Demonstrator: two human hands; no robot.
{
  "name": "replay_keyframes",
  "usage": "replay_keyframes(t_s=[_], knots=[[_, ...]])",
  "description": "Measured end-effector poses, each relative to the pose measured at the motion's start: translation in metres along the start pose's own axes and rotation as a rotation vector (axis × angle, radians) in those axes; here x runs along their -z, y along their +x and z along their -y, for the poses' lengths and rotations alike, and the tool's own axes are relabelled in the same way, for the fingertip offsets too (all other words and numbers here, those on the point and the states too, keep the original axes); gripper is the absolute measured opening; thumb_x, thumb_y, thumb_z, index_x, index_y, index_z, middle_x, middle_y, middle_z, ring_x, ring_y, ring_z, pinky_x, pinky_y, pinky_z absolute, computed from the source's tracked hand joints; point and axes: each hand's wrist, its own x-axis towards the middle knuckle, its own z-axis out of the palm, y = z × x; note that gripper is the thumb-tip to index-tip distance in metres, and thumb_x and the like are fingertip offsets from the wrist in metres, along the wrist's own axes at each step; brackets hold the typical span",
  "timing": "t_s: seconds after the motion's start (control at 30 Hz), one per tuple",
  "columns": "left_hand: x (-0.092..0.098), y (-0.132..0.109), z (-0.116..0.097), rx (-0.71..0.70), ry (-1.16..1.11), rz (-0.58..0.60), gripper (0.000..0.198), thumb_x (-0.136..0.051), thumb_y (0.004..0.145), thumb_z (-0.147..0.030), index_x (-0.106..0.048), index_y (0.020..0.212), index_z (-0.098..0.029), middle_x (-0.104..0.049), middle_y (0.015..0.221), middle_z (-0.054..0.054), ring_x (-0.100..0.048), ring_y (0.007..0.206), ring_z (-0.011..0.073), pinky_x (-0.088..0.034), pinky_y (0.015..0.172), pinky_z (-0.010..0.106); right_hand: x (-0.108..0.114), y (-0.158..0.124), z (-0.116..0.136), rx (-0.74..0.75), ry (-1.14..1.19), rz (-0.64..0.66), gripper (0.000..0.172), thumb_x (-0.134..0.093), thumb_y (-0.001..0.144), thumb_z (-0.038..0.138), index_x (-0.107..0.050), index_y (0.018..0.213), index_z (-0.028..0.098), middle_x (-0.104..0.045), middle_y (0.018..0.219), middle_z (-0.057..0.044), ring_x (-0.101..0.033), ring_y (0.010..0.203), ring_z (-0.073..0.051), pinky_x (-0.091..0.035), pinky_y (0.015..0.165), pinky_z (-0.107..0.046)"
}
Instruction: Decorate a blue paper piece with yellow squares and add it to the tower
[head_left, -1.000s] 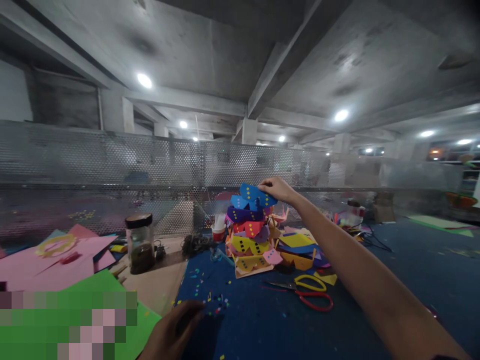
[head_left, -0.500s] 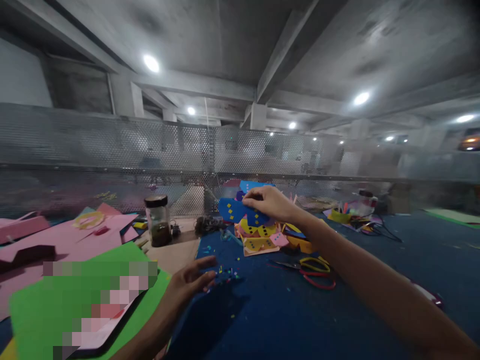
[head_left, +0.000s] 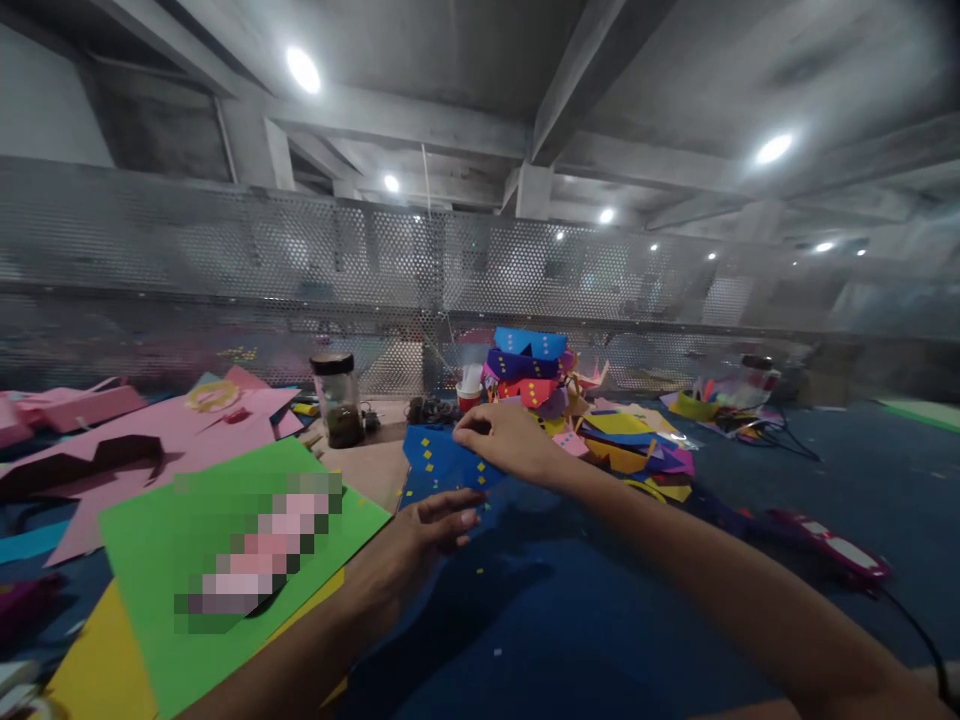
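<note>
My right hand (head_left: pixel 510 440) pinches the top edge of a blue paper piece (head_left: pixel 427 462) that has small yellow diamonds on it. The piece hangs just above the blue tabletop (head_left: pixel 600 620). My left hand (head_left: pixel 431 535) is just below the piece, fingers apart, with nothing in it. Behind my right hand stands a stack of cut paper pieces: a light blue one (head_left: pixel 551 345) on top, then a dark blue one (head_left: pixel 502 362) and a red one (head_left: pixel 514 388).
Green paper (head_left: pixel 165 520) with a blurred-out object lies at left, beside pink sheets (head_left: pixel 202 440). A dark-lidded jar (head_left: pixel 341 400) stands behind. Paper scraps (head_left: pixel 622 455) lie right of centre, a corded purple device (head_left: pixel 840 545) farther right.
My right hand has lowered the blue piece away from the stack, toward my left hand. My left hand is now closer to the piece. The view has shifted downward and left.
</note>
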Motion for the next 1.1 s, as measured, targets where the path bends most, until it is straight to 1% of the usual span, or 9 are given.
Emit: replay_keyframes(t_s=[0.1, 0.2, 0.33, 0.43, 0.53, 0.7, 0.83, 0.97, 1.1], knots=[[-0.006, -0.004, -0.002, 0.038, -0.047, -0.025, 0.027, -0.078, 0.071, -0.028, -0.074, 0.097, -0.02, -0.07, 0.105, 0.006, -0.06, 0.098, 0.0196, -0.043, 0.08, 0.026, -0.007, 0.0, 0.002, -0.024, -0.033, 0.008, 0.019, -0.057, 0.085, 0.028, -0.074, 0.089, 0.022, -0.074, 0.088, -0.001, -0.065, 0.079, -0.015, -0.042, 0.067, -0.024], [-0.005, -0.002, 0.003, 0.043, -0.075, -0.095, 0.017, -0.08, 0.068, -0.029, -0.073, 0.08, -0.019, -0.071, 0.092, 0.005, -0.061, 0.089, 0.0187, -0.044, 0.078, 0.027, -0.012, 0.0, 0.002, -0.043, -0.052, 0.027, 0.019, -0.057, 0.086, 0.03, -0.074, 0.09, 0.023, -0.075, 0.09, -0.001, -0.065, 0.081, -0.016, -0.043, 0.07, -0.025], [0.002, 0.007, 0.016, 0.039, -0.082, -0.168, 0.022, -0.083, 0.063, -0.031, -0.067, 0.069, -0.017, -0.07, 0.082, 0.004, -0.063, 0.088, 0.0211, -0.046, 0.078, 0.03, -0.016, -0.002, 0.003, -0.035, -0.042, 0.053, 0.02, -0.055, 0.087, 0.03, -0.074, 0.092, 0.024, -0.074, 0.093, 0.0, -0.065, 0.083, -0.016, -0.044, 0.072, -0.024], [0.004, 0.009, 0.019, 0.036, -0.045, -0.194, 0.023, -0.083, 0.064, -0.033, -0.066, 0.07, -0.017, -0.071, 0.089, 0.006, -0.062, 0.093, 0.0228, -0.045, 0.078, 0.03, -0.018, -0.002, 0.002, -0.032, -0.046, 0.057, 0.021, -0.055, 0.087, 0.031, -0.074, 0.092, 0.024, -0.074, 0.093, 0.0, -0.065, 0.084, -0.016, -0.043, 0.073, -0.025], [0.001, 0.006, 0.017, 0.035, -0.01, -0.204, 0.024, -0.08, 0.066, -0.035, -0.067, 0.076, -0.017, -0.07, 0.094, 0.007, -0.061, 0.093, 0.022, -0.045, 0.076, 0.029, -0.019, -0.002, 0.001, -0.032, -0.048, 0.06, 0.021, -0.055, 0.087, 0.031, -0.074, 0.091, 0.024, -0.074, 0.093, 0.0, -0.065, 0.084, -0.016, -0.043, 0.073, -0.025], [-0.002, 0.0, 0.013, 0.01, 0.034, -0.15, 0.024, -0.075, 0.072, -0.039, -0.067, 0.077, -0.017, -0.069, 0.083, 0.004, -0.06, 0.08, 0.0179, -0.043, 0.069, 0.026, -0.018, -0.002, 0.0, -0.042, -0.032, 0.046, 0.021, -0.055, 0.086, 0.031, -0.074, 0.091, 0.023, -0.074, 0.089, -0.001, -0.065, 0.081, -0.016, -0.043, 0.069, -0.025], [0.004, 0.004, 0.017, 0.037, 0.024, -0.112, 0.026, -0.075, 0.072, -0.041, -0.066, 0.076, -0.016, -0.067, 0.076, 0.003, -0.058, 0.068, 0.0142, -0.04, 0.061, 0.023, -0.011, -0.002, -0.002, -0.067, -0.018, 0.029, 0.02, -0.057, 0.085, 0.031, -0.074, 0.09, 0.022, -0.074, 0.088, -0.002, -0.065, 0.079, -0.016, -0.043, 0.067, -0.024], [0.013, 0.008, 0.02, 0.035, -0.009, -0.159, 0.027, -0.074, 0.073, -0.042, -0.066, 0.079, -0.017, -0.067, 0.074, 0.002, -0.058, 0.065, 0.013, -0.041, 0.06, 0.022, -0.001, -0.004, -0.009, -0.078, -0.035, 0.003, 0.02, -0.057, 0.085, 0.029, -0.074, 0.089, 0.021, -0.074, 0.087, -0.003, -0.065, 0.079, -0.016, -0.043, 0.067, -0.025], [0.019, 0.008, 0.016, 0.015, -0.042, -0.208, 0.027, -0.072, 0.075, -0.042, -0.067, 0.083, -0.016, -0.069, 0.078, 0.003, -0.06, 0.066, 0.0125, -0.044, 0.062, 0.022, 0.007, -0.009, -0.019, -0.099, -0.036, 0.0, 0.02, -0.056, 0.085, 0.029, -0.073, 0.088, 0.02, -0.073, 0.087, -0.003, -0.064, 0.079, -0.016, -0.043, 0.067, -0.025]])
